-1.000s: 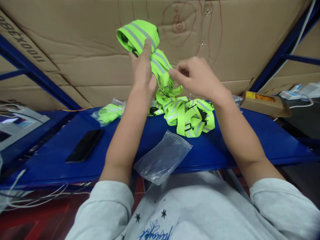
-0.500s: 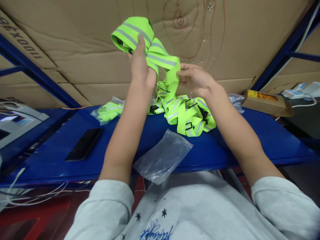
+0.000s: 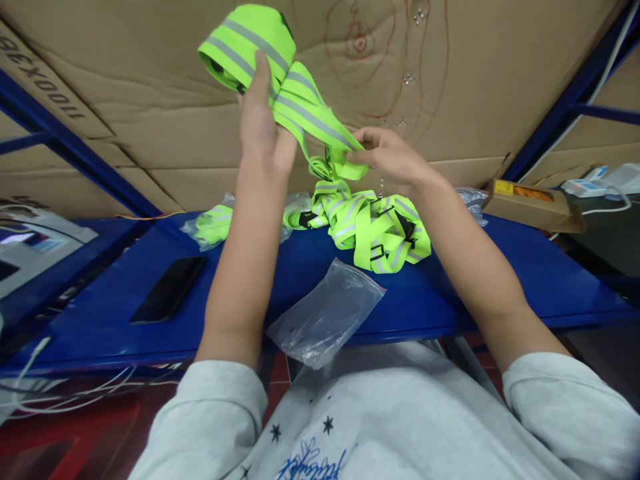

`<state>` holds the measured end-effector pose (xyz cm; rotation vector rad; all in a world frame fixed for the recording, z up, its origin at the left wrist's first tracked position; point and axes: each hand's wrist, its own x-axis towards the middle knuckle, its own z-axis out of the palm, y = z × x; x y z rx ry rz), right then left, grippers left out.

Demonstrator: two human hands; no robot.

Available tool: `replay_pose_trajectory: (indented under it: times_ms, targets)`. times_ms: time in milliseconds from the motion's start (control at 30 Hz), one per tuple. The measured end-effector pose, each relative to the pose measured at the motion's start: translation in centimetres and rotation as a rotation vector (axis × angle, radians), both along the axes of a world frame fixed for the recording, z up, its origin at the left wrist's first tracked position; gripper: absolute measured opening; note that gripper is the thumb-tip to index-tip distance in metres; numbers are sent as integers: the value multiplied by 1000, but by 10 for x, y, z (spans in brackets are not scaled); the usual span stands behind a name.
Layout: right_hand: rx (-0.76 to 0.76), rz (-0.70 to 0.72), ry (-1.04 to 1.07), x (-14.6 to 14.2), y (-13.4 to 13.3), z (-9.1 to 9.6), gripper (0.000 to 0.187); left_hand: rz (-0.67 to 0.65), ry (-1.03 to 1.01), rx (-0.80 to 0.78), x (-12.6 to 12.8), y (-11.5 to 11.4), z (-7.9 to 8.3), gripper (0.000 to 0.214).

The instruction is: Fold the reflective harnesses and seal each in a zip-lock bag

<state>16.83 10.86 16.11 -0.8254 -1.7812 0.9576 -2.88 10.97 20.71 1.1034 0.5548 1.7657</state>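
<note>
A folded neon-yellow reflective strap (image 3: 250, 41) with grey stripes is gripped in my left hand (image 3: 263, 123), its thumb across the front. From there a length of the strap runs down to the right. My right hand (image 3: 383, 152) pinches that length between thumb and fingers. Below both hands, a tangled pile of matching reflective straps (image 3: 373, 227) with black buckles lies on the blue table. An open clear plastic zip bag (image 3: 327, 310) lies at the table's front edge, partly hanging over it.
Bagged neon straps (image 3: 213, 225) lie at the left, behind a black phone (image 3: 169, 289). At the right stand a small cardboard box (image 3: 531, 203) and another clear bag (image 3: 473, 203). Cardboard (image 3: 465, 80) closes off the back of the blue table (image 3: 440, 303).
My left hand has moved up and to the left with the folded strap. The strap between my hands is stretched longer and straighter. My right hand has shifted slightly left.
</note>
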Motion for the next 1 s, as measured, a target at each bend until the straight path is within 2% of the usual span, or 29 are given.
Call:
replay_pose_trajectory:
  times_ms: [100, 200, 300, 433, 500, 567, 600, 700, 733, 800, 833, 900, 1000]
  targets:
    - [56, 40, -59, 8, -3, 4, 12, 10, -40, 87, 0, -7, 3, 40]
    - [-8, 185, -102, 14, -9, 6, 10, -66, -73, 104, -3, -13, 5, 44]
    - [-58, 309, -167, 15, -11, 3, 18, -137, -57, 173, -6, -19, 5, 50]
    - [103, 373, -325, 12, -11, 2, 32, -200, 143, 183, -4, -27, 2, 57]
    - [211, 374, -463, 13, -17, 8, 28, -207, 237, 196, -1, -29, -2, 45]
    - [289, 290, -524, 18, -29, 19, 9, -213, 312, 196, 1, -29, -7, 21]
    - [312, 207, -507, 23, -35, 26, 16, -232, 344, 190, 2, -28, -10, 11]
    - [384, -101, -384, 38, -50, 42, 56, -311, 390, 186, 6, -27, -16, 31]
    - [435, -195, -334, 42, -51, 46, 61, -326, 399, 188, 7, -27, -18, 37]
    - [564, -295, -206, 49, -47, 48, 53, -337, 418, 180, 11, -30, -18, 44]
    - [608, -283, -132, 51, -43, 48, 43, -335, 423, 165, 13, -32, -18, 45]
    - [609, -155, -3, 51, -35, 45, 32, -329, 429, 147, 15, -36, -16, 42]
    - [537, 51, 103, 47, -29, 42, 51, -326, 346, 90, 13, -42, -15, 41]
